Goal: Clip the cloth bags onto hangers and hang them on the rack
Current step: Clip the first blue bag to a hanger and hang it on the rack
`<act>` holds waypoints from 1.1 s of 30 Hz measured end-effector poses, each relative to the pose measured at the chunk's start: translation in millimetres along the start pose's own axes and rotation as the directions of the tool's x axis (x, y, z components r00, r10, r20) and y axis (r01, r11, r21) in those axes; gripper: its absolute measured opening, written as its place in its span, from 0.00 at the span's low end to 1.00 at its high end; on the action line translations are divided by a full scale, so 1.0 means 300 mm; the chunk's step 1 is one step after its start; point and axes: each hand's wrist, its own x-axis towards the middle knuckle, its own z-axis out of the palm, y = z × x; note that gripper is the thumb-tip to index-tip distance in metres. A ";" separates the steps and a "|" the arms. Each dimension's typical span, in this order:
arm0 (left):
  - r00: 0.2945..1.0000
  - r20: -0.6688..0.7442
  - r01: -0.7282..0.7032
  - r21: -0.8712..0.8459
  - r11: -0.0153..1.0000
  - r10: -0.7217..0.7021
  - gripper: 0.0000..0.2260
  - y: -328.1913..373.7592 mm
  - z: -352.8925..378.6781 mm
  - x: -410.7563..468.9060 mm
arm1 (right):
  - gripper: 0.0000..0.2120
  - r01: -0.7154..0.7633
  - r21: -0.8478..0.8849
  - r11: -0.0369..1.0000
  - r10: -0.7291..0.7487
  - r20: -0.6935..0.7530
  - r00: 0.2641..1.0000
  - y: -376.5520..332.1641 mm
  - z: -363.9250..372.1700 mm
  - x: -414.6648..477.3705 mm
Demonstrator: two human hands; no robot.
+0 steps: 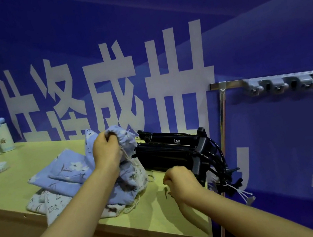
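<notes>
Right hand (181,184) curls beside the black hangers (169,153) overhanging the tabletop's (19,193) right edge; what it holds, I cannot tell. Left hand (106,149) grips the blue floral drawstring bag (128,177) above the pile. Its dangling cords could snag the hangers and drag them off.

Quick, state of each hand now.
Left hand: grips the blue cloth bag by its gathered top.
Right hand: curled beside the black hangers; holding anything cannot be told.
</notes>
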 end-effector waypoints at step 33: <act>0.675 0.738 0.173 -0.164 0.971 0.004 0.12 0.648 0.447 -0.460 | 0.13 0.238 -0.021 0.971 -0.139 -0.859 0.494 0.174 -0.785 -0.466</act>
